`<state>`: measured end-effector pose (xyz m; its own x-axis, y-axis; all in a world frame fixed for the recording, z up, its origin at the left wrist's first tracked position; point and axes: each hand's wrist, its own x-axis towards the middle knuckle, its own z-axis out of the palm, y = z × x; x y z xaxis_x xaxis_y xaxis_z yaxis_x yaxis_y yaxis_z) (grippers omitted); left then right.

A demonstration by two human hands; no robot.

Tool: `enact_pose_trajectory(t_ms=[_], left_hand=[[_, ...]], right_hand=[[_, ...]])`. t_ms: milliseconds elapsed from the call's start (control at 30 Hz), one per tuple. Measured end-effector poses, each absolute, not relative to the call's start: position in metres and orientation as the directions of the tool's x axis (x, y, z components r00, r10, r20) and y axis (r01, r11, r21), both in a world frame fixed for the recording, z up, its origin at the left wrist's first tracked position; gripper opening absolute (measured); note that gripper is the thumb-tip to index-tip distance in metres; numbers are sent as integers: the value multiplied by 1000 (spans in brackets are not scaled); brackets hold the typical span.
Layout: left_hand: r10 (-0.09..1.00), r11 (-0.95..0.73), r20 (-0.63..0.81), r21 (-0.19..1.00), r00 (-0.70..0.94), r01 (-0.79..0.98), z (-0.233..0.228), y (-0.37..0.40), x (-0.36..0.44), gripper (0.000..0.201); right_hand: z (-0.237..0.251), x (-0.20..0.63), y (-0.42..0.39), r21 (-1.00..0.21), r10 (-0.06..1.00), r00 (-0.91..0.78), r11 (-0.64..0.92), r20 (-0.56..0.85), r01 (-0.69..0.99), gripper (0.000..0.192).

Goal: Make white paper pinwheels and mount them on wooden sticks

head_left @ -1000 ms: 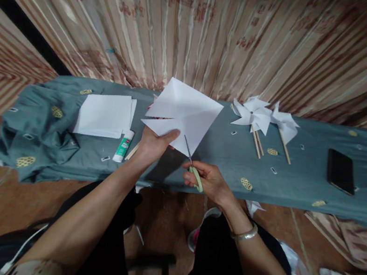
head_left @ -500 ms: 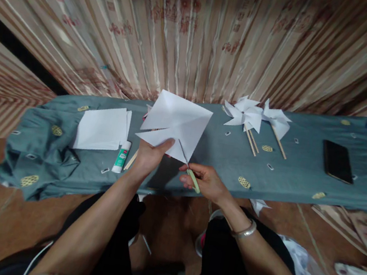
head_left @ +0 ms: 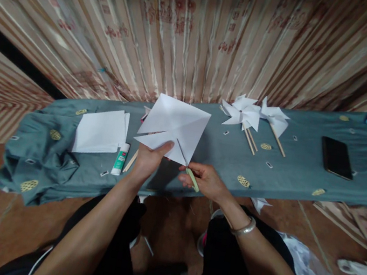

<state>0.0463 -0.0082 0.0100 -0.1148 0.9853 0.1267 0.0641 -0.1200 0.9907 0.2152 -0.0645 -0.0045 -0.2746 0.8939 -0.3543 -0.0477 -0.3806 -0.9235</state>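
Paper square hides most of the scissors' blades.

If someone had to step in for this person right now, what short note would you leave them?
Left hand holds up the white paper square by its near edge.
Right hand grips green-handled scissors, blades in the paper's lower corner.
Done: one slit already shows on the left side; two finished pinwheels lie on the cloth.
Left: this cut is under way; the other corners look uncut.
Spare paper and glue stick lie left.
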Motion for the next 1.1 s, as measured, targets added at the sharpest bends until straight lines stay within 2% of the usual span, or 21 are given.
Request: enact_pose_trajectory(t_ms=[567,1100], left_hand=[[987,-76,82,996,-138,46,11,-13,51,43],[988,-97,103,994,-113,59,7,-14,50,37]], right_hand=[[-7,218,-64,-944,904,-297,-330,-307,-31,48],[-7,214,-65,-937,905,-278,-346,-322,-44,47]])
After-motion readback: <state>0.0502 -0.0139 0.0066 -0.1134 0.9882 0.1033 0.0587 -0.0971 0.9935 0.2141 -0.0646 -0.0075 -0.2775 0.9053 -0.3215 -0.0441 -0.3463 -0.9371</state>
